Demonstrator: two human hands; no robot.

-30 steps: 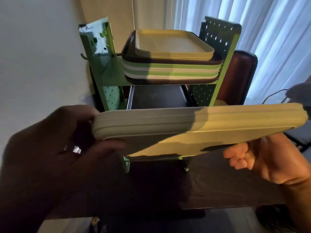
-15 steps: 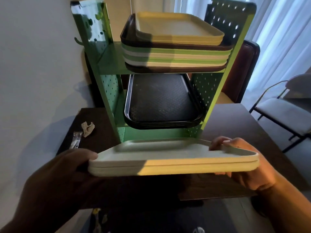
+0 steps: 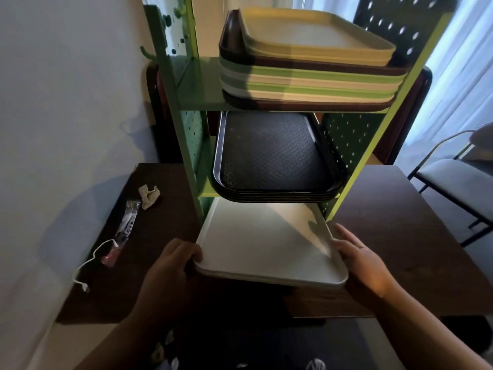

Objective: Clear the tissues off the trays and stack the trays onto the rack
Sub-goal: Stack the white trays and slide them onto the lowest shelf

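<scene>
A small stack of pale grey-white trays (image 3: 256, 244) lies half inside the bottom level of the green pegboard rack (image 3: 192, 161), its near end sticking out over the dark table (image 3: 400, 236). My left hand (image 3: 170, 268) grips the stack's near left corner with curled fingers. My right hand (image 3: 365, 265) lies along the right edge, fingers fairly straight against the rim. Black trays (image 3: 272, 158) fill the middle shelf. A mixed stack of yellow, brown, green and white trays (image 3: 306, 62) sits on the top shelf. A crumpled tissue (image 3: 149, 194) lies on the table left of the rack.
A plastic-wrapped packet (image 3: 128, 222) and a white cable (image 3: 90, 260) lie on the table's left side by the wall. A dark red chair back (image 3: 416, 124) stands behind the rack. A grey-seated chair (image 3: 453, 182) is at the right, before the curtain.
The pale tray stack has gone from tilted and raised in front of the rack to lying flat and pushed into the bottom level. Both hands moved forward and down with it.
</scene>
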